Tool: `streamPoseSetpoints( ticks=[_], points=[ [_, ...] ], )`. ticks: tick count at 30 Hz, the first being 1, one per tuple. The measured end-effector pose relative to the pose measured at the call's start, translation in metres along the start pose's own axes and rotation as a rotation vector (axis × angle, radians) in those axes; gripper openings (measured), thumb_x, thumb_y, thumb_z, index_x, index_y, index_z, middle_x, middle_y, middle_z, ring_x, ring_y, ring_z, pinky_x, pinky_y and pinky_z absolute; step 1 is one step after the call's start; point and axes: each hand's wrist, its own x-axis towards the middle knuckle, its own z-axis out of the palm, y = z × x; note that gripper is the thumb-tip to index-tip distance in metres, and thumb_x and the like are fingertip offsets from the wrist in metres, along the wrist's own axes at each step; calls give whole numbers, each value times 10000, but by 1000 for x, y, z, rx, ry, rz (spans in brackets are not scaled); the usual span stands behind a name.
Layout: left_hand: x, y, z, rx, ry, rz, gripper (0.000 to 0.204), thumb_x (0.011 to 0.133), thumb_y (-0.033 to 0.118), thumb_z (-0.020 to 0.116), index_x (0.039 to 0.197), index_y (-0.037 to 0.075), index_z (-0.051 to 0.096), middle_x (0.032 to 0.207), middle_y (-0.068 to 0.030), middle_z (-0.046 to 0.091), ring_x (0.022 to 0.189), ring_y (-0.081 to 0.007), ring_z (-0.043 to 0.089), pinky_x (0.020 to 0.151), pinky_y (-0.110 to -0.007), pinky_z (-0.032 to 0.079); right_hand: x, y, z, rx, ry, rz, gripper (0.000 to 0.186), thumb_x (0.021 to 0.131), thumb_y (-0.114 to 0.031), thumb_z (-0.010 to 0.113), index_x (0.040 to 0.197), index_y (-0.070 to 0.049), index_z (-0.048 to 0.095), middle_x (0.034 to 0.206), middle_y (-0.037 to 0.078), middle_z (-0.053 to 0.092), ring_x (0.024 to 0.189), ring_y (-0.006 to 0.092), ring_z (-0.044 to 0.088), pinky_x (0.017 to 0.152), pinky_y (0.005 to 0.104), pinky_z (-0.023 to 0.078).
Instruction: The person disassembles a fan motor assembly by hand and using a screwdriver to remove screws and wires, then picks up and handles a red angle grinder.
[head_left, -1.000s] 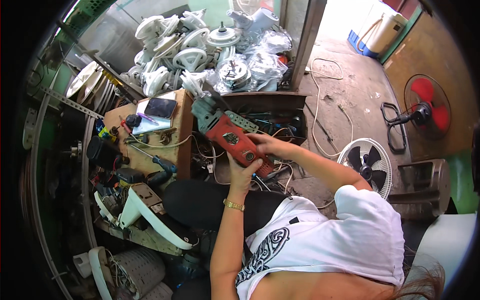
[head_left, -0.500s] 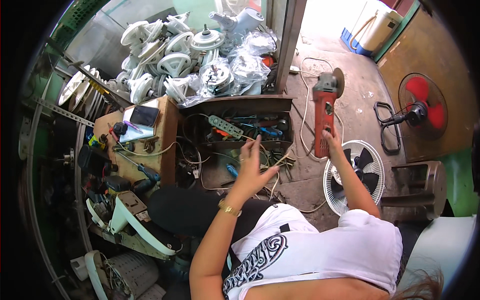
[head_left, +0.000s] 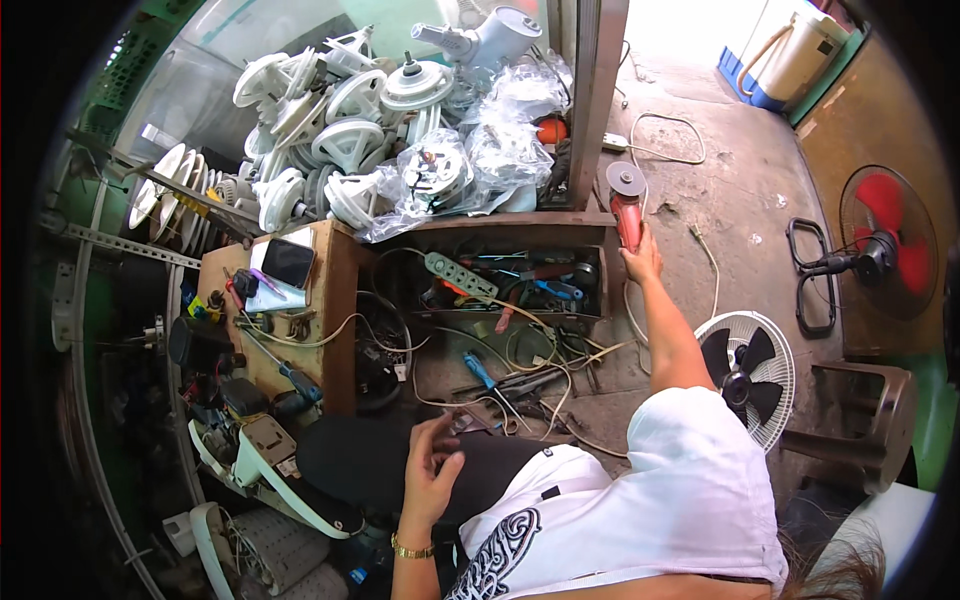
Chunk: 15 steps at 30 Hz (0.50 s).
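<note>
My right hand (head_left: 643, 258) reaches forward at the right end of the metal toolbox (head_left: 470, 232), wrapped round the red body of an angle grinder (head_left: 627, 222). The grinder's grey disc (head_left: 626, 180) points away from me and faces up. Whether the grinder rests on the floor, I cannot tell. Above my dark-clothed thigh, my left hand (head_left: 430, 475) is open with its fingers loosely bent and nothing in them. Inside the toolbox lie hand tools and a pale green power strip (head_left: 460, 276). A blue-handled screwdriver (head_left: 480, 372) lies on the floor nearer to me.
White plastic fan parts (head_left: 350, 135) are heaped behind the toolbox. A wooden box (head_left: 335, 290) bearing a phone (head_left: 288, 262) stands at left. On the right are a caged fan head (head_left: 742, 380), a red-bladed fan (head_left: 885, 235) and a brown stool (head_left: 865, 420). Cords (head_left: 715, 270) trail over the floor.
My right hand has carried the grinder forward and lower, turning its disc upward. My left hand has drawn back from the toolbox to above my thigh.
</note>
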Motion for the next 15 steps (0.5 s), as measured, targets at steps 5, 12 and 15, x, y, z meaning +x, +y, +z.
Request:
streamPoseSetpoints(
  ticks=[5,12,15],
  points=[
    [-11,-11,-4,-119,142,-73,561,920,47,671,1462,37,528,1352,-71,501,1085,-169,609,889,-279,525,14,-13,33,152,43,-87,872,755,-282,866,1468,-213,370,1463,91,547,1258,391,591,1000,553,489],
    [7,-7,0,-112,152,-90,564,937,101,676,1472,31,513,1361,-88,503,1079,-171,618,865,-291,544,18,2,68,-119,60,-142,895,752,-297,877,1484,-233,365,1423,74,545,1325,359,483,1023,658,407],
    [10,-12,0,-99,154,-110,564,944,119,672,1476,30,509,1364,-93,505,1078,-173,619,860,-296,549,22,3,72,-103,59,-188,904,747,-297,877,1489,-228,366,1401,92,548,1320,367,480,1019,648,417]
  ],
)
